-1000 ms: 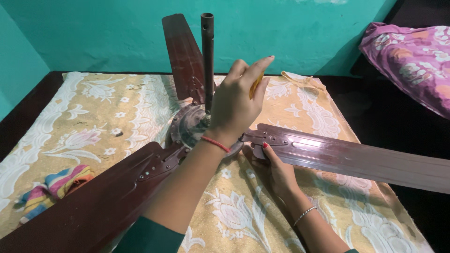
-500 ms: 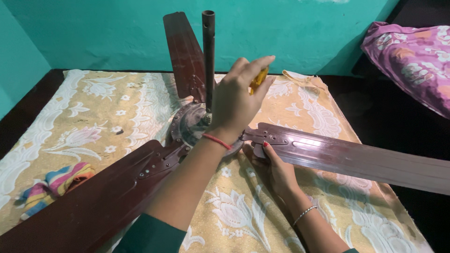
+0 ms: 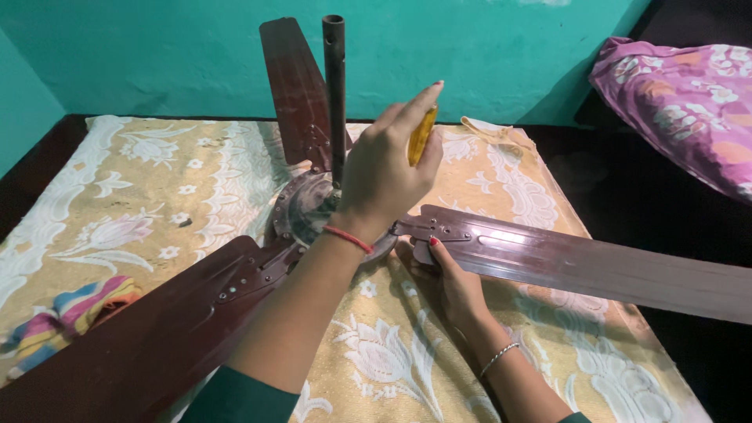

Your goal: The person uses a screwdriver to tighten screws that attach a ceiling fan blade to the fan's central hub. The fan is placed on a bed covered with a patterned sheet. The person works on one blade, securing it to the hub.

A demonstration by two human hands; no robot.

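1. Screwdriver (image 3: 421,135): yellow handle pinched upright in the left hand (image 3: 384,184), which crosses over the right arm. Tip is hidden behind the hand, so I can't tell if it's seated in a screw. Off-centre, it likely cams out and gouges the blade bracket (image 3: 429,229).
2. Right hand (image 3: 454,283): curled under the root of the right blade (image 3: 595,266), thumb on the top edge, propping it. It sits just below the spot where the tool seems to bear. A slip probably drives the tip towards those fingers.
3. Fan: lies on a patterned bed cover (image 3: 141,188), motor hub (image 3: 301,211) down, downrod (image 3: 334,94) sticking up beside the left hand. Soft footing, so heavy turning force could rock the hub and throw the tool off line.
4. Right blade overhangs the edge of the cover. If its screws are out or loose, only the right hand carries it; let go and it likely drops or bends at the bracket.
5. Loose screws, if any come free, would sink into the busy floral pattern and be hard to find. None visible.
6. Near blade (image 3: 157,337) lies under the left forearm; leaning on it could tilt the hub. Rear blade (image 3: 294,86) stands clear.
7. Striped cloth (image 3: 63,313) at left and pink bundle (image 3: 681,102) at right are well apart; no hazard.
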